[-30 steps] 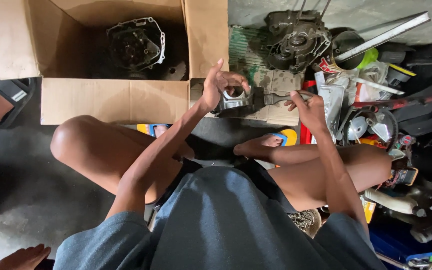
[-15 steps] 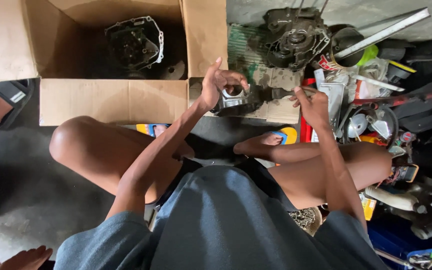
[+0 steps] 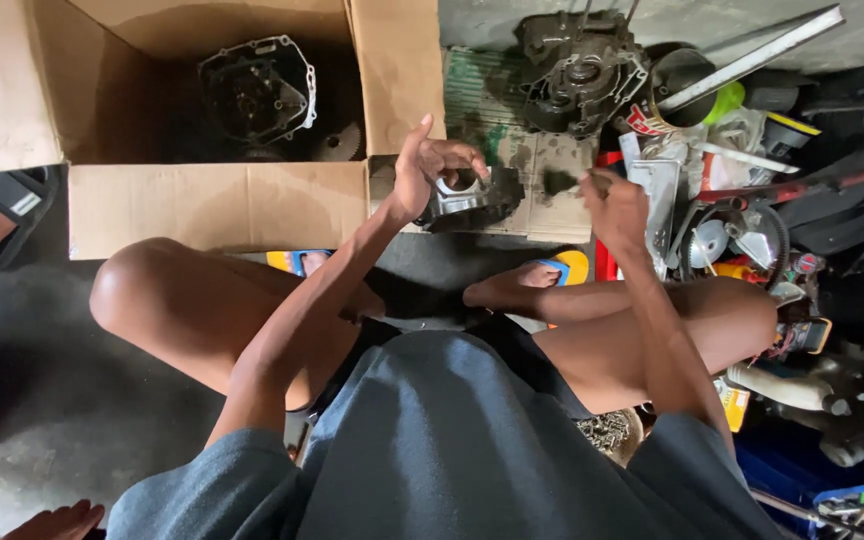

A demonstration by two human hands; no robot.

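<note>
- Standing open on the floor, a cardboard box [image 3: 212, 205] holds a dark engine cover [image 3: 257, 88].
- Beyond the hands, an engine crankcase [image 3: 577, 70] lies on stained cardboard sheet [image 3: 542, 180], well apart from the box's contents.
- Metal cylinder part [image 3: 467, 200]: held above the sheet, just right of the box flap.
- Left hand [image 3: 427, 165]: fingers curled over the cylinder's rim, gripping it.
- Right hand [image 3: 614, 200]: closed around a small dark brush [image 3: 559, 181], its tip near the cylinder.

Big brown cardboard box [image 3: 222, 200] at 11 o'clock, flaps open, dark engine part inside. Flattened stained cardboard sheet [image 3: 542, 170] at 12 o'clock. Small yellow packet [image 3: 734, 405] at 4 o'clock, by knee.
</note>
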